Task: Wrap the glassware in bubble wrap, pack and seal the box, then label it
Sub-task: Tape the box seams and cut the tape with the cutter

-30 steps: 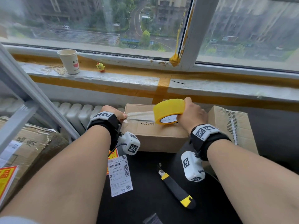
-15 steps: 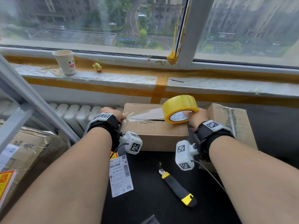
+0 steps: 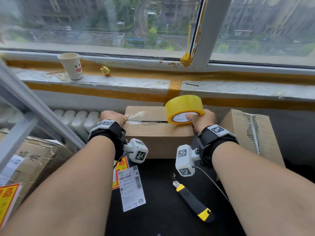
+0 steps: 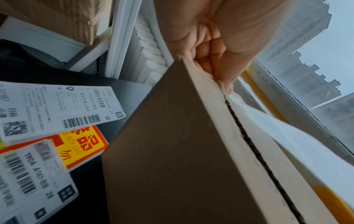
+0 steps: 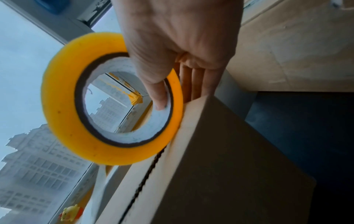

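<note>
A closed cardboard box (image 3: pixel 158 138) sits on the dark table below the window sill, its top seam (image 4: pixel 249 145) showing. My left hand (image 3: pixel 113 116) pinches the free end of clear tape (image 3: pixel 136 115) against the box's left edge. My right hand (image 3: pixel 202 119) grips a yellow tape roll (image 3: pixel 184 108) above the box's right end, thumb inside the core (image 5: pixel 159 97). A stretch of tape (image 4: pixel 287 136) runs from the left hand to the roll, just over the seam. Shipping labels (image 3: pixel 132 188) lie in front of the box. No glassware shows.
A black and yellow utility knife (image 3: pixel 192 200) lies on the table between my forearms. A second cardboard box (image 3: pixel 250 133) stands to the right, a larger one (image 3: pixel 34 160) at the left. A paper cup (image 3: pixel 71 66) and a small yellow toy (image 3: pixel 105 71) stand on the sill.
My right hand has carried the tape roll to the right along the box top, drawing out more tape. The left hand has stayed at the box's left edge.
</note>
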Demonstrator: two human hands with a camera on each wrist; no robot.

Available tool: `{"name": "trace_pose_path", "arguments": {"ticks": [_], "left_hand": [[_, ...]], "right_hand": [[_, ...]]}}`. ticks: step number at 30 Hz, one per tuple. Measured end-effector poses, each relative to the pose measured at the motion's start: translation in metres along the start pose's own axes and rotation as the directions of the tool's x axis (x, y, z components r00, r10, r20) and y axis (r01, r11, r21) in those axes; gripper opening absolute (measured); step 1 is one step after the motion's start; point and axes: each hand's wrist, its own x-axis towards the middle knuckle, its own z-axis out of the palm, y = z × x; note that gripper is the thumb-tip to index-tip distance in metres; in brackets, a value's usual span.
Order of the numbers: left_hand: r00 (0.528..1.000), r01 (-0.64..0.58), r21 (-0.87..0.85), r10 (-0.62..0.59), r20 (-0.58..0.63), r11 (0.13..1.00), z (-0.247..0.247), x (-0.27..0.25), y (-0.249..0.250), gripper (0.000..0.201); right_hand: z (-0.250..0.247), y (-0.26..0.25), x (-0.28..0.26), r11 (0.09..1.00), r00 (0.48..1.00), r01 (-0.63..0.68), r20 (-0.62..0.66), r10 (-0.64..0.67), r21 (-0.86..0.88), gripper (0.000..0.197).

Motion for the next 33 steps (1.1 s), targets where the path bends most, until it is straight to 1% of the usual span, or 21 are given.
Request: {"name": "trace_pose_path", "arguments": {"ticks": [2, 4, 5, 7, 10, 12, 14, 17, 19, 21, 23, 26, 29, 30, 33], "left_hand": [[1.000, -0.002, 0.004, 0.002, 0.013, 1.000, -0.001, -0.006, -0.004, 0.023], [1.000, 0.023, -0.092, -0.021, 0.022, 0.996, -0.002, -0.006, -0.010, 0.021], [0.999, 0.034, -0.124, -0.031, 0.026, 0.992, -0.003, -0.006, -0.012, 0.022], [0.998, 0.046, -0.133, -0.041, 0.037, 0.990, -0.001, -0.001, -0.016, 0.022], [0.997, 0.074, -0.160, -0.067, 0.048, 0.984, 0.001, 0.002, -0.020, 0.022], [0.996, 0.079, -0.189, -0.069, 0.058, 0.979, 0.005, 0.006, -0.024, 0.020], [0.994, 0.087, -0.211, -0.071, 0.084, 0.974, 0.009, 0.009, -0.028, 0.018], [0.992, 0.097, -0.213, -0.077, 0.098, 0.972, 0.015, 0.017, -0.033, 0.018], [0.990, 0.109, -0.206, -0.088, 0.112, 0.972, 0.023, 0.037, -0.041, 0.022], [0.989, 0.112, -0.184, -0.093, 0.113, 0.977, 0.030, 0.056, -0.049, 0.035], [0.991, 0.100, -0.170, -0.083, 0.105, 0.980, 0.029, 0.054, -0.047, 0.041], [0.993, 0.087, -0.167, -0.072, 0.090, 0.982, 0.022, 0.031, -0.036, 0.035], [0.994, 0.086, -0.180, -0.073, 0.082, 0.980, 0.019, 0.028, -0.035, 0.031], [0.994, 0.092, -0.193, -0.079, 0.075, 0.977, 0.021, 0.033, -0.038, 0.031], [0.994, 0.091, -0.202, -0.075, 0.084, 0.975, 0.018, 0.026, -0.035, 0.026]], "right_hand": [[0.000, 0.001, 0.000, 0.999, 0.999, -0.034, -0.011, 0.034, 0.015, 0.025], [0.002, 0.000, 0.001, 0.999, 0.998, -0.037, -0.045, 0.038, 0.005, 0.026], [0.002, -0.001, 0.001, 0.999, 0.997, -0.035, -0.062, 0.035, 0.000, 0.025], [0.001, -0.001, -0.002, 1.000, 0.995, -0.018, -0.102, 0.020, 0.021, 0.019], [-0.003, 0.007, -0.003, 0.999, 0.990, 0.017, -0.137, -0.011, 0.040, 0.020], [-0.010, 0.009, -0.006, 0.998, 0.980, 0.055, -0.194, -0.046, 0.040, 0.016], [-0.017, 0.009, -0.008, 0.993, 0.962, 0.115, -0.249, -0.109, 0.007, 0.006], [-0.023, 0.010, -0.012, 0.973, 0.936, 0.210, -0.268, -0.229, -0.098, 0.020], [-0.023, 0.011, -0.016, 0.963, 0.918, 0.245, -0.292, -0.267, -0.111, 0.025], [-0.028, 0.015, -0.012, 0.968, 0.907, 0.227, -0.340, -0.250, -0.108, 0.027], [-0.037, 0.022, -0.007, 0.975, 0.905, 0.172, -0.368, -0.212, -0.138, 0.031], [-0.045, 0.031, 0.001, 0.972, 0.906, 0.132, -0.374, -0.197, -0.192, 0.035], [-0.044, 0.032, 0.005, 0.969, 0.913, 0.131, -0.356, -0.201, -0.211, 0.035], [-0.044, 0.031, 0.005, 0.963, 0.912, 0.137, -0.349, -0.213, -0.230, 0.036], [-0.046, 0.032, 0.008, 0.946, 0.908, 0.152, -0.337, -0.248, -0.288, 0.038]]}}
